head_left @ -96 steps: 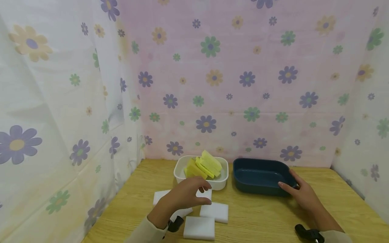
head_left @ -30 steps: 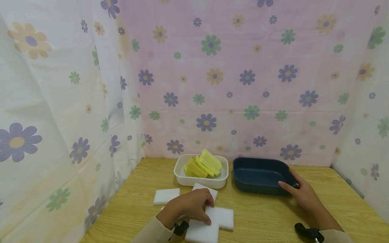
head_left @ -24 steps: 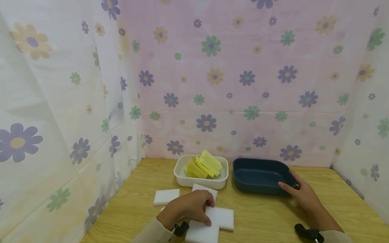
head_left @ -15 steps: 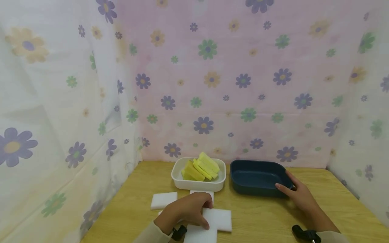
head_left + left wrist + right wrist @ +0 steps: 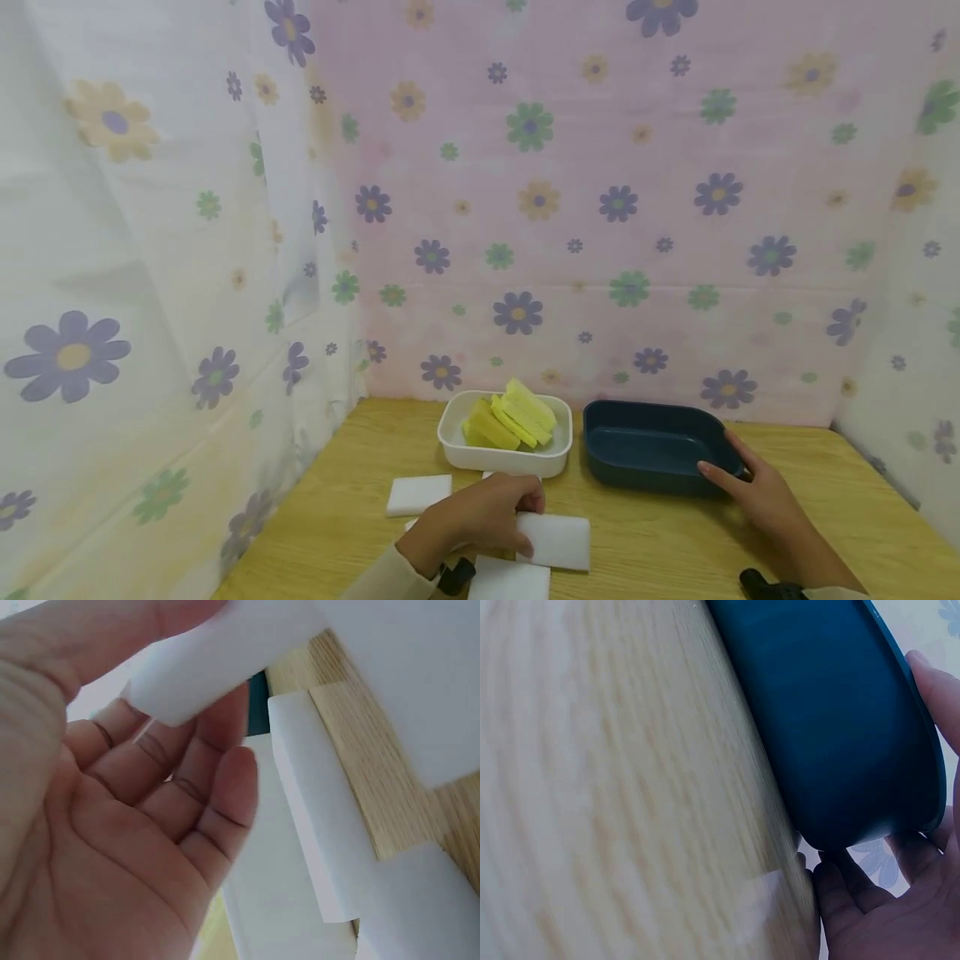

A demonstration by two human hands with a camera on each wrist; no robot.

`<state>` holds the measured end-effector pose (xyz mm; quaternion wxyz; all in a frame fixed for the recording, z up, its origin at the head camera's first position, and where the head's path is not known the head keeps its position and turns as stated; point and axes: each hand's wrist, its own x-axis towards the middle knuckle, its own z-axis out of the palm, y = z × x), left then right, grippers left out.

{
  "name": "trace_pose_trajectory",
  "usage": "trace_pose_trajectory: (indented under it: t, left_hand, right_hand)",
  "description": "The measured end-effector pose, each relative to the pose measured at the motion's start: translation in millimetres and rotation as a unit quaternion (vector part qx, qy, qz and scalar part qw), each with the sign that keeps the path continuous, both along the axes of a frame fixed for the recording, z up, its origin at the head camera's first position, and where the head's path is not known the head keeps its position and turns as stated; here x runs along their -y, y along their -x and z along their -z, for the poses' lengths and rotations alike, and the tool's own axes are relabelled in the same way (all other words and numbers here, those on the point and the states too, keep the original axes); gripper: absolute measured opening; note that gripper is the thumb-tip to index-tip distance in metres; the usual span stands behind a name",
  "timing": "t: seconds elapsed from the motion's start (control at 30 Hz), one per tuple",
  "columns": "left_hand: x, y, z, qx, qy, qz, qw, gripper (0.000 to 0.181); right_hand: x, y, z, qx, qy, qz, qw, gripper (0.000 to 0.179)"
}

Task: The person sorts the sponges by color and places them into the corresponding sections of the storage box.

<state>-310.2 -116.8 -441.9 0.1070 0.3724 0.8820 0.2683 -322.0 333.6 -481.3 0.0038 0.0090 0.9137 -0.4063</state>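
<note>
My left hand point(image 5: 491, 515) pinches a white sponge block point(image 5: 561, 542) between thumb and fingers, just over the wooden table. In the left wrist view, this sponge's end shows between the thumb and curled fingers point(image 5: 161, 754). Other white sponge blocks lie around the hand: one in front point(image 5: 512, 579), one to the left point(image 5: 420, 495), others partly hidden behind the hand. At the right, my right hand point(image 5: 765, 496) grips the corner of a dark blue rectangular box point(image 5: 652, 477), thumb at its rim. The right wrist view shows fingers point(image 5: 840, 896) around the box's end.
A white box point(image 5: 506, 461) with several yellow sponge pieces point(image 5: 525, 412) stands left of the blue box, near the back of the table point(image 5: 637, 558). Flower-printed curtains point(image 5: 570, 167) rise behind and at both sides.
My left hand has come down onto the white sponges and now grips one, which has moved off the sponge in front. The right hand stays on the blue box. The head view shifts slightly.
</note>
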Motion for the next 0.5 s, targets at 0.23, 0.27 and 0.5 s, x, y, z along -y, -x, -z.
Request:
trace_pose_trajectory:
  t: [0.23,0.27,0.5]
  left_hand:
    - [-0.5,4.6,-3.5,-0.049,-0.033,0.024,0.9980,0.037]
    - [-0.3,5.3,-3.6,-0.058,-0.039,0.026,0.9972,0.037]
    - [-0.9,7.2,-5.0,-0.088,-0.080,0.011,0.9928,0.040]
  right_hand:
    - [-0.1,-1.2,1.3,-0.012,0.017,-0.002,0.9998,0.101]
    - [0.2,-1.4,1.3,-0.012,0.019,-0.002,0.9997,0.101]
    - [0.1,-0.8,1.0,-0.003,0.028,0.000,0.9996,0.101]
